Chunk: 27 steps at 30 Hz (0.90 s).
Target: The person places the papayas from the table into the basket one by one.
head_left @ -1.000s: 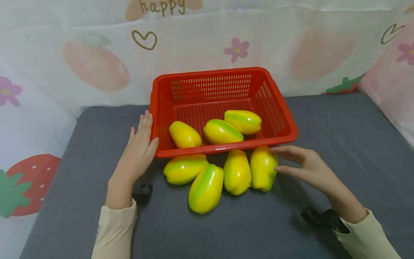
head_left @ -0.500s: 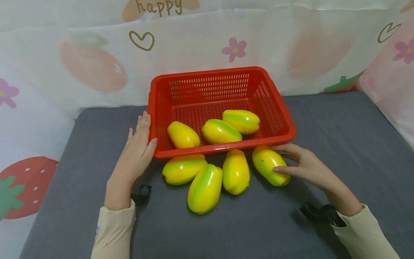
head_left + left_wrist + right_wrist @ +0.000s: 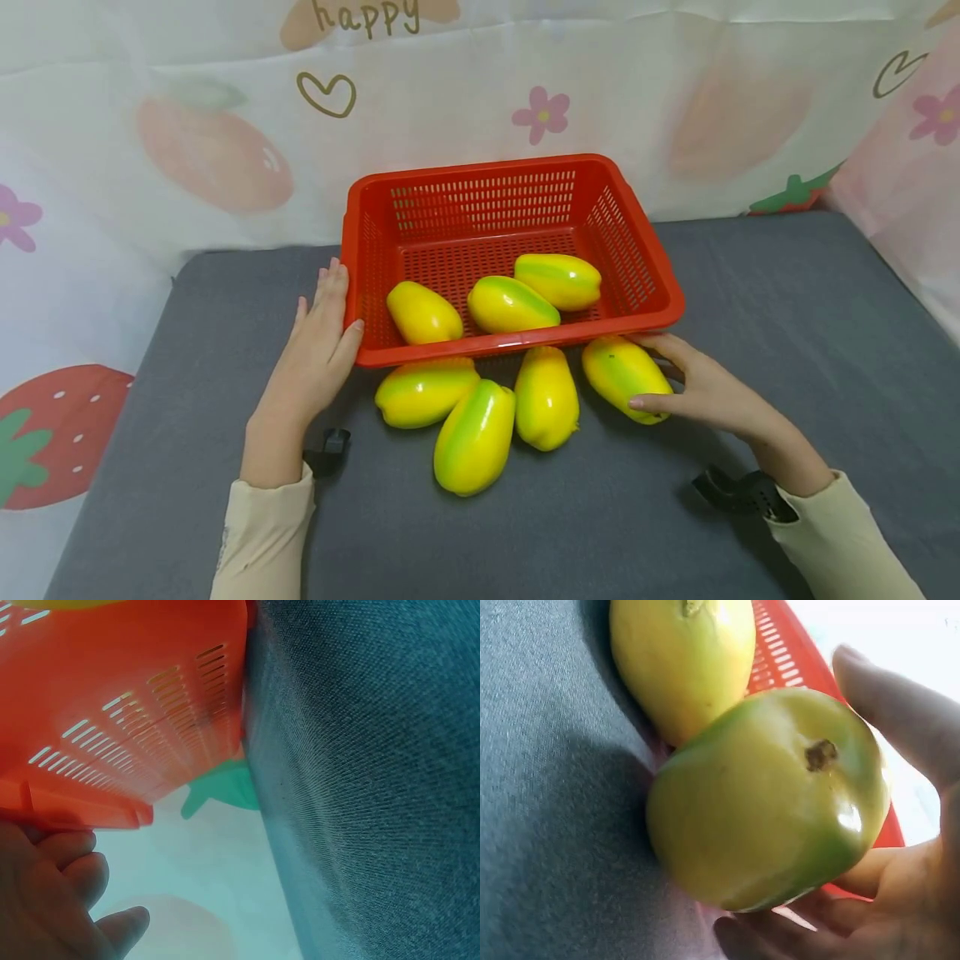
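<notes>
A red plastic basket (image 3: 672, 312) stands on the grey cloth with three yellow-green papayas inside, one of them a papaya (image 3: 426, 313) at the left. My left hand (image 3: 311, 354) rests with straight fingers against the basket's left side. Along the front of the basket lie several more papayas on the cloth. My right hand (image 3: 708, 383) holds the rightmost papaya (image 3: 765, 802), thumb on one side and fingers curled on the other. That fruit still lies low by the cloth, under the basket's front rim.
Beside the held fruit lies another papaya (image 3: 547, 400), with a papaya (image 3: 474, 437) nearest me and a papaya (image 3: 426, 392) at the left. A printed curtain (image 3: 450, 92) hangs right behind the basket. Grey cloth (image 3: 510, 550) covers the table.
The rightmost papaya has turned, its near end swinging right toward my right hand, whose fingers have closed around it. My left hand stays against the basket.
</notes>
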### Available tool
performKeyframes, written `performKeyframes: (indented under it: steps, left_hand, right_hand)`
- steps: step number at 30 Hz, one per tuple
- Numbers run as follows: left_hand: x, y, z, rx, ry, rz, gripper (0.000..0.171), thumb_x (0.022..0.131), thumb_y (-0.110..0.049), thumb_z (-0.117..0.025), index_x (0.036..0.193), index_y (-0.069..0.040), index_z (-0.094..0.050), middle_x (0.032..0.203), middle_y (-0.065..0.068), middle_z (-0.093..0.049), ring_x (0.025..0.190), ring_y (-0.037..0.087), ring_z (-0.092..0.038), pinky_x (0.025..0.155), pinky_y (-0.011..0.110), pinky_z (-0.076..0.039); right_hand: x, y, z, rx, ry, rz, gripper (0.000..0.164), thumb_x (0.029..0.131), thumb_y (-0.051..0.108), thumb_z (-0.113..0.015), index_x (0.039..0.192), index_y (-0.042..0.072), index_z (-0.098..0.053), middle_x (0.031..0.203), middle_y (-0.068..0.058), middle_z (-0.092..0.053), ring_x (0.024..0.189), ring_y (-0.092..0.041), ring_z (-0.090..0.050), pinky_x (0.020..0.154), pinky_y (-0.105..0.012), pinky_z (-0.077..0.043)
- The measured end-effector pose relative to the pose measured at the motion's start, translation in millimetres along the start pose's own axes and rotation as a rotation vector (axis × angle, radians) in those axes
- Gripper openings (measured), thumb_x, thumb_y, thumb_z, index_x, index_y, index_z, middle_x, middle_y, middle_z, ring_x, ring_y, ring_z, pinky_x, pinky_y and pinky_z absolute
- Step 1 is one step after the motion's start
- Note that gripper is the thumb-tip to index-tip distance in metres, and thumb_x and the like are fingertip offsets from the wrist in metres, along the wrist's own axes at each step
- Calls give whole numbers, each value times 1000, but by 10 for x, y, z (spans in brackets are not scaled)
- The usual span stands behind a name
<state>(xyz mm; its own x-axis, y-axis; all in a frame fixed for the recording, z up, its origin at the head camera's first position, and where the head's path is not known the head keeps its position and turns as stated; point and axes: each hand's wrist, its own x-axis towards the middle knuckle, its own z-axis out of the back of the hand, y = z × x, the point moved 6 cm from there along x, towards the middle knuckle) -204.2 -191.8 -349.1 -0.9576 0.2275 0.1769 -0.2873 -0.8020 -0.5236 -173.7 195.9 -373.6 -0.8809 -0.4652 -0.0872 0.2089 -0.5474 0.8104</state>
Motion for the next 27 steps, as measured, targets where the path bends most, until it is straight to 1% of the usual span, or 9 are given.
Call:
performKeyframes:
  steps: [3, 5, 10, 13, 18, 23, 27]
  left_hand:
    - [0, 2, -3, 5, -2, -1, 65, 98, -23, -36, 151, -6, -3, 157, 10, -4, 144, 26, -2, 113, 52, -1]
    - [2, 6, -7, 8, -5, -2, 65, 98, -23, -36, 151, -6, -3, 157, 10, -4, 144, 26, -2, 113, 52, -2]
    - [6, 22, -21, 10, -6, 6, 66, 98, -25, -37, 152, -7, -3, 157, 9, -4, 144, 24, -2, 113, 52, -2]
    - [4, 31, -26, 16, -3, 11, 66, 98, -25, -37, 152, -8, -2, 158, 8, -3, 144, 23, -1, 113, 52, -2]
    - [-2, 39, -25, 18, -4, 13, 67, 98, -26, -37, 152, -9, -2, 158, 8, -3, 144, 23, 0, 113, 52, -2]
    - [-6, 39, -24, 18, -3, 16, 67, 98, -26, -37, 152, -9, -3, 158, 7, -3, 144, 23, 0, 113, 52, -2]
    - [-5, 37, -21, 19, -2, 16, 66, 98, -26, -37, 152, -9, -2, 158, 5, -1, 144, 23, -1, 113, 52, -2]
  right_hand:
    - [6, 28, -36, -54, 6, 5, 81, 80, 24, -76, 145, 8, -31, 138, -13, -37, 115, -28, -42, 92, -51, -38]
    - [9, 47, -54, -83, 4, 13, 84, 78, 26, -77, 146, 9, -30, 137, -13, -38, 111, -26, -42, 89, -47, -38]
    - [0, 60, -64, -109, 2, 31, 84, 78, 24, -77, 146, 10, -30, 134, -11, -40, 107, -24, -42, 86, -45, -37]
    - [-13, 55, -60, -100, 21, 28, 82, 78, 23, -77, 146, 12, -31, 134, -10, -41, 107, -23, -43, 86, -44, -38]
    - [-37, 62, -51, -83, 65, 12, 81, 78, 26, -77, 146, 17, -34, 135, -7, -43, 108, -23, -44, 86, -43, -39]
    - [-68, 94, -30, -59, 87, 24, 79, 79, 27, -76, 146, 18, -33, 136, -5, -43, 108, -23, -44, 86, -44, -41]
    - [-107, 126, -9, -28, 108, 33, 77, 81, 24, -73, 146, 19, -33, 136, -3, -43, 108, -20, -45, 85, -38, -43]
